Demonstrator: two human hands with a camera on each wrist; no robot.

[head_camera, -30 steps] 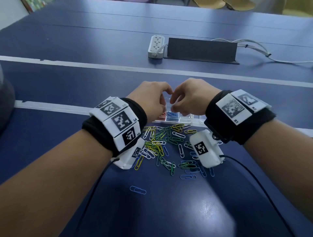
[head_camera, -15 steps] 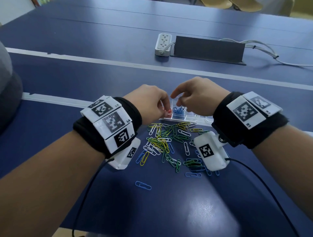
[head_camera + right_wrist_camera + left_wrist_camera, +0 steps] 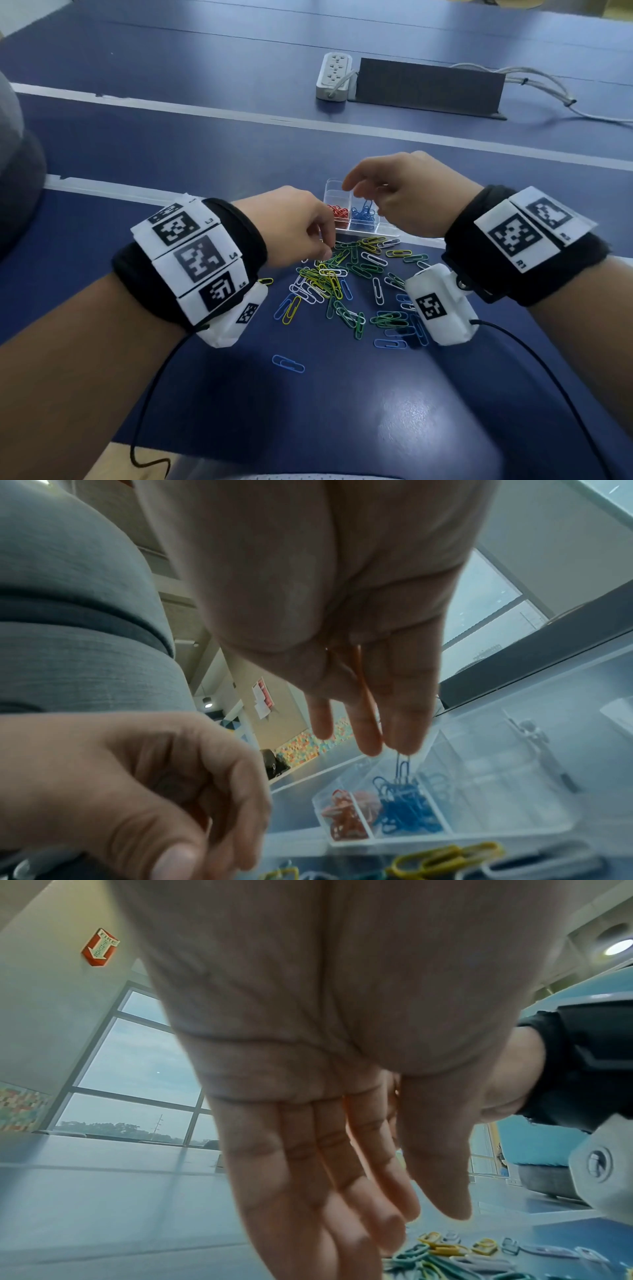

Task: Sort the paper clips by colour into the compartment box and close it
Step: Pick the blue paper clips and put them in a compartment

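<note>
A clear compartment box (image 3: 388,226) lies open beyond a mixed pile of paper clips (image 3: 342,284) in green, yellow, white and blue. Red clips (image 3: 339,212) fill its left compartment and blue clips (image 3: 363,217) the one beside it. My right hand (image 3: 356,195) hovers over the blue compartment with its fingers (image 3: 404,731) stretched down. One blue clip (image 3: 403,764) stands upright just under them. My left hand (image 3: 323,251) reaches the pile's far left edge. Its fingers (image 3: 377,1191) are nearly straight and hold nothing I can see.
One blue clip (image 3: 287,363) lies alone nearer to me. Farther back on the blue table (image 3: 205,144) are a white power strip (image 3: 334,80), a dark grey panel (image 3: 428,89) and cables (image 3: 548,89). A grey rounded object (image 3: 17,171) sits at the left edge.
My left hand has come back from the box to the pile. My right hand has stayed over the box and its pinched fingers have straightened above the blue compartment.
</note>
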